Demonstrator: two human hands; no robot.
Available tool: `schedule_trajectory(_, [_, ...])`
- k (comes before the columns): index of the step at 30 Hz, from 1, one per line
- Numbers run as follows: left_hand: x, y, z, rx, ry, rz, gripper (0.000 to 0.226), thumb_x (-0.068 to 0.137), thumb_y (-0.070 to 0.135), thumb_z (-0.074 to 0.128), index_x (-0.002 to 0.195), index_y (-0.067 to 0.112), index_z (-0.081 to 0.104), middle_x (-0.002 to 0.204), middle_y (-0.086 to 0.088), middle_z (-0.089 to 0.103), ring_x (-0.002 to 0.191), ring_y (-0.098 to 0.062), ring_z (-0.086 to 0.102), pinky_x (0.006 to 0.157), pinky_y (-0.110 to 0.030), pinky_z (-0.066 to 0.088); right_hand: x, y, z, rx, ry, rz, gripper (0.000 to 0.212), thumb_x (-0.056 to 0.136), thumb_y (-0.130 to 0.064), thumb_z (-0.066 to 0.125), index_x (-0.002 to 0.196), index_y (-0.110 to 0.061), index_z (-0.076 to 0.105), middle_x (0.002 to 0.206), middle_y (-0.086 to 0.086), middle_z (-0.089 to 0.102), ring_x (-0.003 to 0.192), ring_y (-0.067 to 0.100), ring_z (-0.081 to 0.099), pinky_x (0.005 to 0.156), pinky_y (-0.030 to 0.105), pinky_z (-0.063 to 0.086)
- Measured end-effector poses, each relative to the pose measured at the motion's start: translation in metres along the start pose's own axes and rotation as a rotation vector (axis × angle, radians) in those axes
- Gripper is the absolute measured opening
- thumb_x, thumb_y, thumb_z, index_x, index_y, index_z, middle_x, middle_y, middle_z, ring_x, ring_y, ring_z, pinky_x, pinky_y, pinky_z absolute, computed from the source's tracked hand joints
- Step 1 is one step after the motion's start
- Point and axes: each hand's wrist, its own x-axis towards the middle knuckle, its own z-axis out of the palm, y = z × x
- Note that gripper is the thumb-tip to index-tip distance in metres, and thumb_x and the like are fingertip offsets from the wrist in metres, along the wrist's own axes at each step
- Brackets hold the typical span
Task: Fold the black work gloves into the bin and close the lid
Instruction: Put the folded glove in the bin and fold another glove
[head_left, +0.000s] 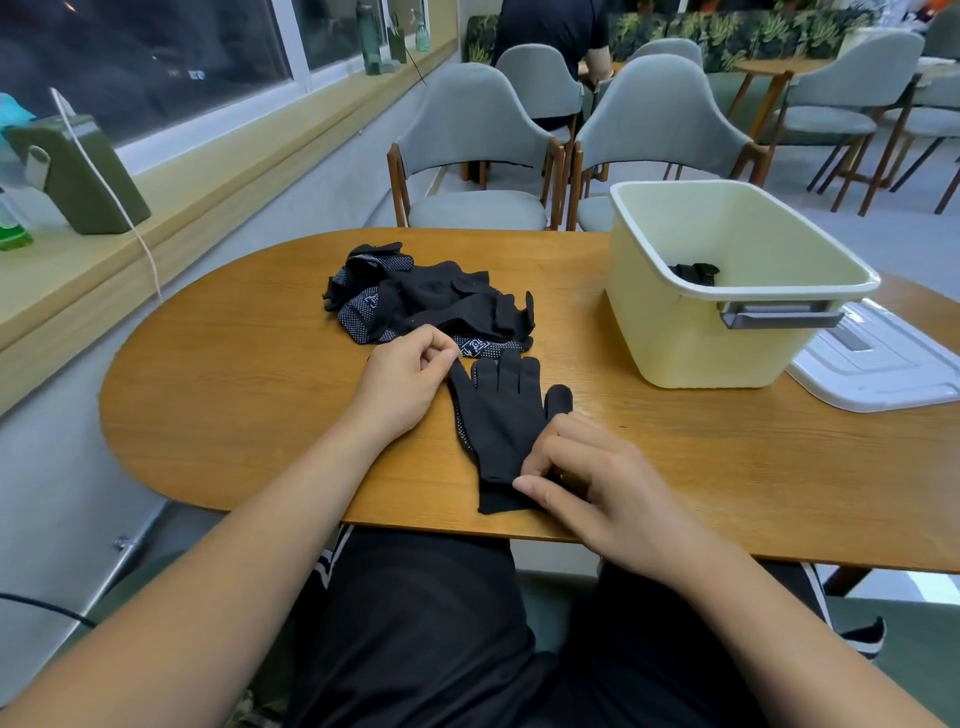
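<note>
A black work glove lies flat on the wooden table, fingers pointing away from me. My left hand pinches the tip of its leftmost finger. At the near end, my right hand grips the cuff with curled fingers. Behind the flat glove lies a heap of several black dotted gloves. A cream bin stands open at the right, with a black glove inside. The bin's white lid lies flat on the table beside it.
Two grey chairs stand behind the table. A person in dark clothes sits farther back. A window ledge on the left holds a green box with a white cord. My dark-trousered legs are under the near edge.
</note>
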Motion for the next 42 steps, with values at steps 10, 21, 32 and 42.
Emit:
schedule_trajectory(10, [0.001,-0.002,0.003,0.15,-0.024,0.056,0.012,0.107,0.029,0.06,0.104,0.033,0.071,0.089,0.014,0.067,0.086,-0.009,0.059,0.082,-0.039,0.053,0.001,0.002,-0.001,-0.023,-0.028,-0.039,0.015,0.108,-0.035,0.069,0.1,-0.025,0.075,0.101,-0.013,0.063,0.095,0.017,0.056,0.084,0.038,0.047])
schedule_trajectory(21, [0.004,0.003,0.004,0.07,-0.017,0.09,0.006,0.1,0.031,0.071,0.097,0.034,0.076,0.093,0.012,0.065,0.087,-0.006,0.061,0.081,-0.028,0.05,0.0,-0.003,0.0,-0.111,-0.097,-0.033,0.012,0.099,-0.041,0.075,0.098,-0.03,0.072,0.1,-0.014,0.059,0.093,0.011,0.053,0.083,0.034,0.047])
schedule_trajectory(32, [0.019,0.015,0.01,0.087,-0.113,0.01,0.007,0.091,0.034,0.082,0.088,0.036,0.076,0.095,0.011,0.068,0.082,-0.002,0.06,0.076,-0.023,0.044,-0.001,-0.004,0.0,-0.109,-0.111,-0.023,0.014,0.101,-0.044,0.072,0.099,-0.03,0.071,0.099,-0.014,0.057,0.092,0.012,0.054,0.078,0.038,0.049])
schedule_trajectory(42, [0.023,0.011,0.008,0.065,-0.072,-0.01,0.013,0.088,0.027,0.083,0.082,0.035,0.075,0.091,0.01,0.069,0.076,-0.004,0.06,0.071,-0.023,0.043,-0.001,-0.006,-0.001,-0.105,-0.107,-0.014,0.013,0.101,-0.044,0.073,0.099,-0.031,0.071,0.098,-0.015,0.056,0.093,0.01,0.053,0.076,0.036,0.049])
